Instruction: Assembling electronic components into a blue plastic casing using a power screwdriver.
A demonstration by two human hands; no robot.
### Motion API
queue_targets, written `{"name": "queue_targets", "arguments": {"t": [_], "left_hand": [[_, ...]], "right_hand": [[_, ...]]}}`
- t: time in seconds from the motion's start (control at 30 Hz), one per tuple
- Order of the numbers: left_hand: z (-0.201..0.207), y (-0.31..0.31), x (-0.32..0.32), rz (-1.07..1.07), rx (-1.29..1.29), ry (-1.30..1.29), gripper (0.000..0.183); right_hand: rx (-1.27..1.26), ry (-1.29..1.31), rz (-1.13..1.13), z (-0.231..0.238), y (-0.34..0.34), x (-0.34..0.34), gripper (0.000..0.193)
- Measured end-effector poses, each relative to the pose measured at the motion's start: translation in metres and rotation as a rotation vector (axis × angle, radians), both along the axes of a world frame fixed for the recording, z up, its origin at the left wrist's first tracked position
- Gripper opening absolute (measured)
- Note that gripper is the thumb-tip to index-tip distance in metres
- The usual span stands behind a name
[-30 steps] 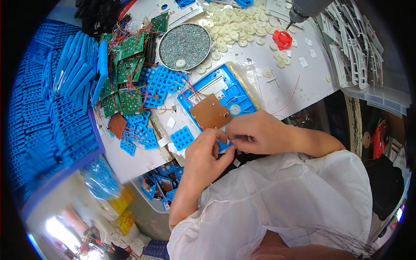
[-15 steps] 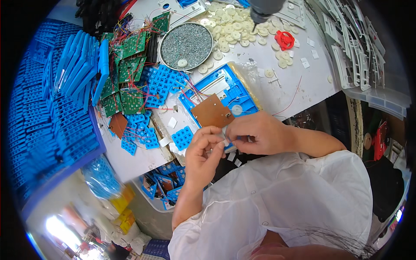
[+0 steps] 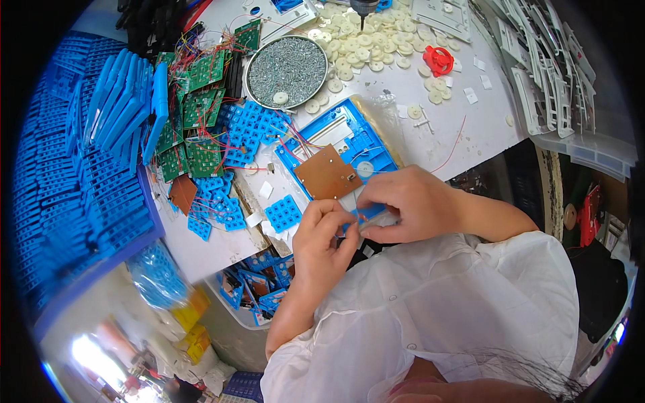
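Observation:
In front of my body, my left hand (image 3: 321,236) has its thumb and fingers pinched together. My right hand (image 3: 418,205) comes in from the right, thumb and forefinger closed close to the left fingertips. Something small and pale sits between the two hands, too blurred and covered to name. Just beyond the fingers lies an open blue plastic casing (image 3: 384,160). A brown circuit board (image 3: 325,172) with thin wires rests tilted over it. A pale round disc (image 3: 365,168) sits in the casing, right of the board. A blue button pad (image 3: 283,213) lies left of my left hand.
A round tray of screws (image 3: 285,70) stands beyond the casing, beside heaped cream discs (image 3: 363,50). A power screwdriver (image 3: 363,7) hangs above them. Green circuit boards (image 3: 203,107) and stacked blue casings (image 3: 127,101) fill the left. White plastic frames (image 3: 547,80) stand right.
My hands have moved slightly right, and my fingertips have shifted around the small pale thing. The hanging screwdriver has swung left and away. The casing and board stay nearly in place.

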State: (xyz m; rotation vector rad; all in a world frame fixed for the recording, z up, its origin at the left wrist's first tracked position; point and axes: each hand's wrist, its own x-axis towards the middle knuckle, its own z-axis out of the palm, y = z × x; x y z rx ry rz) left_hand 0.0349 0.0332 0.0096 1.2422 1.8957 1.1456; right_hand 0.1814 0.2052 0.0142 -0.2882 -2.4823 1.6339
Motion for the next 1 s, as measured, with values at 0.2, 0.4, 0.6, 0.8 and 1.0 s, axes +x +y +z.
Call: {"name": "queue_targets", "arguments": {"t": [0.2, 0.4, 0.6, 0.8, 1.0], "left_hand": [[-0.005, -0.001, 0.000, -0.027, 0.068, 0.203, 0.014], [0.003, -0.005, -0.004, 0.078, -0.286, -0.045, 0.010], [0.005, -0.006, -0.023, 0.060, -0.533, -0.888, 0.030], [-0.002, 0.000, -0.022, 0.075, -0.559, -1.219, 0.024], [-0.004, 0.004, -0.026, 0.093, -0.601, -1.220, 0.021]], "right_hand": [[0.232, 0.107, -0.023, -0.026, -0.013, -0.004, 0.013], [0.312, 0.190, 0.006, -0.029, -0.017, -0.003, 0.014], [0.311, 0.289, -0.090, -0.031, -0.020, -0.005, 0.018], [0.321, 0.323, -0.078, -0.034, -0.019, -0.005, 0.023], [0.351, 0.336, 0.027, -0.037, -0.013, -0.002, 0.031]]}}
